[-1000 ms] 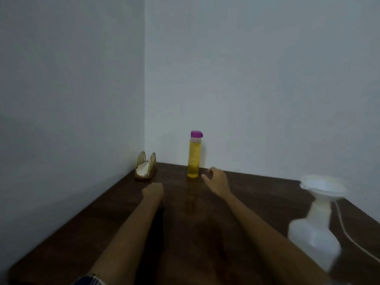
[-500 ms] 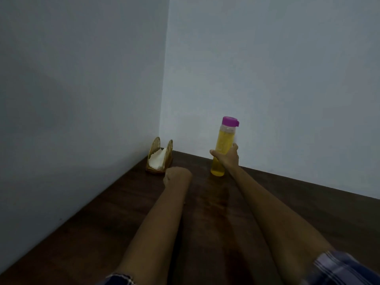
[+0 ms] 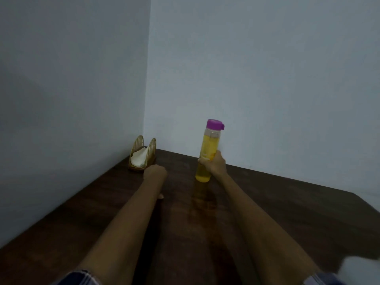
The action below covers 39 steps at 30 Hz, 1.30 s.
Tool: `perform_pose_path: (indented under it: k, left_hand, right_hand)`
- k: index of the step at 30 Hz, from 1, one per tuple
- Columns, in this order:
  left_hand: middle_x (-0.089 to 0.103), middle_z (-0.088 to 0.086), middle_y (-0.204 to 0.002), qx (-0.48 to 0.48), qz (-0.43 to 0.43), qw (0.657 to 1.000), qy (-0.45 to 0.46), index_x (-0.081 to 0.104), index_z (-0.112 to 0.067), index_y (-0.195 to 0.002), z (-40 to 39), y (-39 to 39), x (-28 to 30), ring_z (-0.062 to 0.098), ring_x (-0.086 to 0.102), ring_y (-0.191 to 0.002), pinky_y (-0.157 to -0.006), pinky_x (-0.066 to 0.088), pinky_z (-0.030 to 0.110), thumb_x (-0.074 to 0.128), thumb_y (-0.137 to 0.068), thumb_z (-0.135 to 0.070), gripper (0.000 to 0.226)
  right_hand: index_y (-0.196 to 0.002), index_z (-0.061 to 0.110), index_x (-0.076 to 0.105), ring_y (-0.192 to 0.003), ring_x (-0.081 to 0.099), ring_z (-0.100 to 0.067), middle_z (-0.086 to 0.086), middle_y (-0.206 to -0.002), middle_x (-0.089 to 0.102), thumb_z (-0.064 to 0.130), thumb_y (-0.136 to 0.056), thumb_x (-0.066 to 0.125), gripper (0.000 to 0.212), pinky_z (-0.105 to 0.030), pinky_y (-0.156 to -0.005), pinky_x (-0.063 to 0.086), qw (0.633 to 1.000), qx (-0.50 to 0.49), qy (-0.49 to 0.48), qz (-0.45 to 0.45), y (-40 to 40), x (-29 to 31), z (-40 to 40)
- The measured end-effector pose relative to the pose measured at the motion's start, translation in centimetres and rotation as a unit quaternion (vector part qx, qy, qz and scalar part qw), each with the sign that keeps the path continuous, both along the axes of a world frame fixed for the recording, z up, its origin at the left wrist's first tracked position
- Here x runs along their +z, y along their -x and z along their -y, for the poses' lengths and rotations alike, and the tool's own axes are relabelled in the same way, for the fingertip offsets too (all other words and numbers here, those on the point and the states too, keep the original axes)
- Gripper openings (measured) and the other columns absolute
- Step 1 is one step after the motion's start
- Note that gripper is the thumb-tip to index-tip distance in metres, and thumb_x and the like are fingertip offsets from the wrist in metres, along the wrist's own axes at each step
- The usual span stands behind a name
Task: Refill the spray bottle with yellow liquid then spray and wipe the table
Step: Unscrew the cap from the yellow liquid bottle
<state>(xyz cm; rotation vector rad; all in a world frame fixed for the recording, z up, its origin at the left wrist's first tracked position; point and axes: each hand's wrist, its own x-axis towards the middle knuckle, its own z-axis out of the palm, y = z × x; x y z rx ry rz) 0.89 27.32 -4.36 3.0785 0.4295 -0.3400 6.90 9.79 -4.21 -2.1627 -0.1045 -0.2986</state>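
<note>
A tall clear bottle of yellow liquid [image 3: 209, 145] with a purple cap is held upright just above the dark wooden table [image 3: 277, 206], near the back wall. My right hand [image 3: 214, 164] grips it around the lower middle. My left hand [image 3: 154, 174] is curled into a loose fist over the table, left of the bottle, holding nothing that I can see. A white blurred shape [image 3: 358, 268] at the bottom right edge may be the spray bottle; most of it is out of view.
A gold napkin holder [image 3: 143, 156] with white napkins stands in the back left corner against the walls. The table's right edge runs down at the far right.
My right hand reached the yellow bottle, closed around it and lifted it slightly off the table. My view turned left, so the white spray bottle with its funnel slid almost out of frame.
</note>
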Motion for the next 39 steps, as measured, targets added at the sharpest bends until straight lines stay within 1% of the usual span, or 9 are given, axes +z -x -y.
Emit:
perform_pose_path:
  k: [3, 8, 15, 22, 24, 27, 33, 36, 39]
  left_hand:
    - [0.049, 0.014, -0.136, 0.009, -0.035, 0.999, 0.034, 0.040, -0.003, -0.132, -1.0, 2.2, 0.0, 0.025, 0.051, -0.124, -0.101, 0.042, 0.033, 0.068, -0.081, -0.038, 0.068]
    - [0.054, 0.015, -0.126, -0.034, 0.163, 0.983, 0.071, 0.050, -0.004, -0.121, 0.5, 8.7, -0.4, 0.030, 0.055, -0.116, -0.091, 0.047, 0.038, 0.077, -0.075, -0.029, 0.059]
    - [0.066, 0.018, -0.098, -0.119, 0.222, 0.936, 0.245, 0.061, -0.004, -0.085, 7.6, 17.1, 0.6, 0.030, 0.063, -0.094, -0.075, 0.048, 0.036, 0.073, -0.078, -0.033, 0.032]
    - [0.068, 0.015, -0.106, -0.207, 0.231, 0.874, 0.375, 0.065, -0.003, -0.105, 13.6, 22.6, 0.4, 0.026, 0.064, -0.101, -0.090, 0.051, 0.039, 0.077, -0.074, -0.017, 0.036]
    - [0.068, 0.016, -0.108, -0.192, 0.252, 0.865, 0.389, 0.066, -0.003, -0.107, 14.8, 23.4, 0.4, 0.028, 0.063, -0.103, -0.089, 0.052, 0.037, 0.076, -0.073, -0.015, 0.037]
    - [0.067, 0.015, -0.111, -0.153, 0.248, 0.860, 0.418, 0.064, -0.003, -0.108, 15.5, 24.0, 0.6, 0.027, 0.063, -0.103, -0.087, 0.051, 0.034, 0.076, -0.074, -0.016, 0.038]
    - [0.059, 0.008, -0.109, -0.135, 0.234, 0.862, 0.429, 0.053, -0.008, -0.111, 15.0, 24.0, 2.9, 0.016, 0.056, -0.093, -0.079, 0.050, 0.028, 0.078, -0.073, -0.023, 0.048]
    - [0.059, 0.010, -0.110, -0.132, 0.280, 0.845, 0.436, 0.052, -0.005, -0.116, 15.6, 23.8, 5.1, 0.018, 0.056, -0.093, -0.073, 0.049, 0.026, 0.075, -0.075, -0.038, 0.057]
    - [0.064, 0.011, -0.105, -0.093, 0.335, 0.864, 0.365, 0.059, -0.006, -0.109, 17.0, 23.9, 6.5, 0.026, 0.062, -0.097, -0.074, 0.050, 0.032, 0.065, -0.075, -0.056, 0.060]
  right_hand:
    - [-0.126, 0.005, 0.042, -0.113, 0.056, -0.031, -0.013, -0.124, 0.056, 0.028, -0.083, 0.071, 0.056, -0.043, -0.094, 0.049, 1.000, 0.020, 0.005, -0.003, 2.7, -0.1, 1.3]
    - [-0.124, 0.004, 0.050, -0.112, 0.059, -0.030, -0.013, -0.123, 0.061, 0.027, -0.079, 0.074, 0.057, -0.042, -0.093, 0.051, 0.999, 0.027, 0.033, -0.023, 9.0, 0.6, 4.0]
    - [-0.118, 0.012, 0.055, -0.107, 0.061, -0.024, -0.007, -0.118, 0.064, 0.027, -0.074, 0.077, 0.052, -0.031, -0.084, 0.048, 0.999, 0.031, 0.024, -0.006, 18.4, 0.8, 7.5]
    - [-0.113, 0.014, 0.056, -0.098, 0.063, -0.020, -0.004, -0.110, 0.066, 0.035, -0.069, 0.079, 0.054, -0.035, -0.084, 0.052, 0.999, 0.009, 0.041, -0.001, 25.9, 0.6, 9.5]
    - [-0.113, 0.015, 0.055, -0.095, 0.062, -0.017, -0.002, -0.107, 0.065, 0.039, -0.067, 0.081, 0.058, -0.030, -0.078, 0.049, 0.999, 0.004, 0.043, 0.003, 27.4, 0.7, 9.7]
    - [-0.119, 0.011, 0.053, -0.108, 0.061, -0.021, -0.005, -0.118, 0.063, 0.031, -0.069, 0.082, 0.061, -0.033, -0.089, 0.051, 0.998, 0.057, 0.010, -0.032, 28.3, 1.3, 10.3]
    - [-0.149, 0.014, 0.011, -0.128, 0.046, -0.031, -0.015, -0.146, 0.039, 0.034, -0.081, 0.072, 0.094, -0.034, -0.093, 0.043, 0.993, 0.108, -0.025, -0.031, 29.4, 6.4, 11.3]
    - [-0.143, 0.011, 0.028, -0.121, 0.051, -0.028, -0.013, -0.138, 0.046, 0.049, -0.083, 0.064, 0.080, -0.035, -0.093, 0.046, 0.991, 0.061, 0.067, 0.095, 29.7, 10.0, 10.4]
    - [-0.102, 0.006, 0.058, -0.086, 0.056, -0.022, -0.008, -0.094, 0.058, 0.054, -0.088, 0.052, 0.050, -0.029, -0.070, 0.044, 0.941, -0.022, 0.294, 0.164, 29.5, 12.6, 8.7]
